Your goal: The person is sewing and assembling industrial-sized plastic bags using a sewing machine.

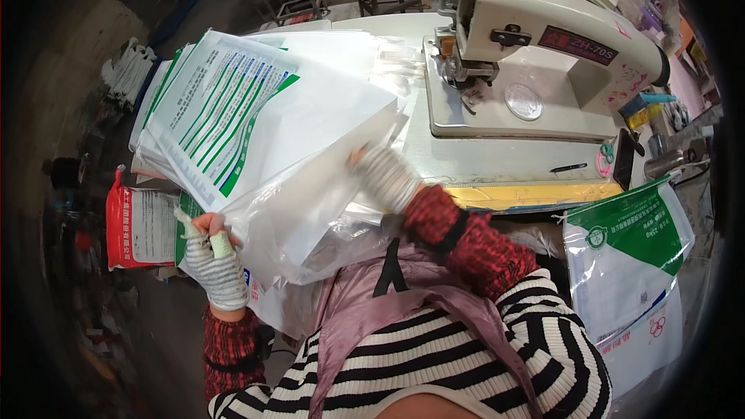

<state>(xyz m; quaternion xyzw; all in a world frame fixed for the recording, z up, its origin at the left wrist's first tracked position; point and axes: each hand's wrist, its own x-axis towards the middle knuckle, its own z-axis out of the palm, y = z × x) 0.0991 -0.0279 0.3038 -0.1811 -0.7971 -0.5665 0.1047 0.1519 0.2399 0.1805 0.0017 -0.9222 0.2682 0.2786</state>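
Printed white sack (310, 101) with clear plastic film (283, 221).
Sack at one o'clock from left hand (215, 256), nearer its printed end, fingers curled on film; axis ten-to-four; right hand (384, 174) blurred, grip indeterminable.

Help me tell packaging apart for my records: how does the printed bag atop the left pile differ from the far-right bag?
The pile bag shows narrow green stripes; the right bag has a broad green panel with a round emblem. The pile bag lies on the table pile; the right bag is past the table's near edge. Both are white with green printing.
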